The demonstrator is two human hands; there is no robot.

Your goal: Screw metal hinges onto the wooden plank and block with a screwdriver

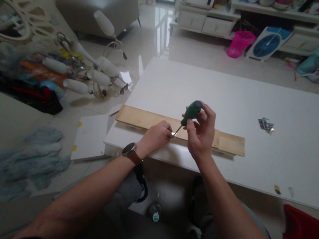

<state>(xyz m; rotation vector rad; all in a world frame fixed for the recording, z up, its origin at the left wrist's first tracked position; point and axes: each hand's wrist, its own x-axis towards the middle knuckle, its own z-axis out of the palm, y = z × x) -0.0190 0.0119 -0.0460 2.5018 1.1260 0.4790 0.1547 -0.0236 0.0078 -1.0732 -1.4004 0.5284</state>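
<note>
A long pale wooden board (138,117) lies along the near edge of the white table (240,104). My right hand (201,132) is closed around the green handle of a screwdriver (191,113), whose shaft slants down to the left onto the board. My left hand (157,135), a brown-strapped watch on its wrist, pinches something small and metallic at the screwdriver's tip; I cannot make out what it is. Both hands sit over the middle of the board.
A small pile of metal hardware (265,124) lies on the table to the right. A white chandelier (94,74) lies on the floor at left, a red cloth (307,236) at lower right, a pink basket (240,43) and a fan (268,44) behind.
</note>
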